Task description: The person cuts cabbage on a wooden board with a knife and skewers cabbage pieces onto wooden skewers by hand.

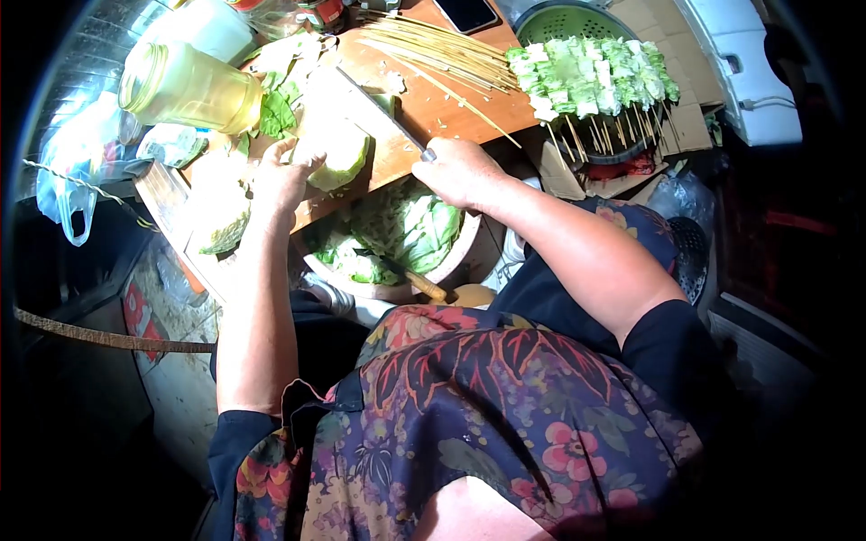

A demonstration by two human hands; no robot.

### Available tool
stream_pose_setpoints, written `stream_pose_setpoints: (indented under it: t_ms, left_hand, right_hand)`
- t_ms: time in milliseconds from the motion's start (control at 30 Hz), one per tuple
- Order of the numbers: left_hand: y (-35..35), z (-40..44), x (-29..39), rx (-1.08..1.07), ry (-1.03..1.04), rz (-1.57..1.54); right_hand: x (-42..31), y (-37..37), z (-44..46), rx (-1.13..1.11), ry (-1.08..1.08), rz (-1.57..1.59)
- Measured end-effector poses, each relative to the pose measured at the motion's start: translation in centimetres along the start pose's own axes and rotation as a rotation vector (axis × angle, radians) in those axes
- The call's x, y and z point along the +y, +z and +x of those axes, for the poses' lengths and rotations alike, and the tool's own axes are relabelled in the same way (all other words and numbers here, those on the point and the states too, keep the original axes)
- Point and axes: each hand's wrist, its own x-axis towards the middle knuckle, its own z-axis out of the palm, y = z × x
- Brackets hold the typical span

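Note:
My right hand (pixel 460 171) grips the handle of a knife (pixel 383 110), its blade slanting up and left over the wooden board (pixel 424 108). Fingers apart, my left hand (pixel 281 180) is beside a cut piece of cabbage (pixel 341 167); glare hides whether they touch. Another cabbage piece (pixel 225 233) lies to the left of that hand, at the board's edge. Loose green leaf (pixel 278 113) is beyond my left fingers. Below the board, a wide bowl (pixel 383 290) holds cabbage leaves and a tool with a wooden handle (pixel 424 285).
Bamboo skewers (pixel 442 52) lie across the board's far side. Skewered cabbage pieces (pixel 591 77) rest over a green colander (pixel 559 20) at right. A phone (pixel 467 13) is at the back. A jar of yellowish liquid (pixel 185 90) and a plastic bag (pixel 81 167) are at left.

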Motion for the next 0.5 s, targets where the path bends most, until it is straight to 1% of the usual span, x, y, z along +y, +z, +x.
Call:
stream_pose_setpoints:
  t_ms: [133, 200, 233, 400, 467, 500]
  left_hand:
    - [-0.2, 0.0, 0.1, -0.006, -0.011, 0.011]
    - [-0.2, 0.0, 0.2, 0.002, 0.01, 0.051]
    - [-0.2, 0.0, 0.3, 0.002, 0.008, 0.053]
    - [-0.2, -0.1, 0.3, -0.007, 0.011, 0.049]
    - [-0.2, -0.1, 0.3, -0.008, 0.004, 0.048]
    - [-0.2, -0.1, 0.3, -0.008, -0.003, 0.045]
  right_hand:
    - [-1.2, 0.2, -1.9, 0.021, -0.08, 0.019]
    - [-1.5, 0.4, -2.6, -0.008, -0.174, 0.041]
    - [-1.8, 0.3, -3.0, -0.049, -0.178, 0.022]
    - [-2.4, 0.5, -4.0, -0.047, -0.178, -0.015]
    - [-2.7, 0.0, -4.2, -0.127, -0.124, 0.022]
    - [-2.4, 0.2, -4.0, -0.127, -0.123, 0.023]
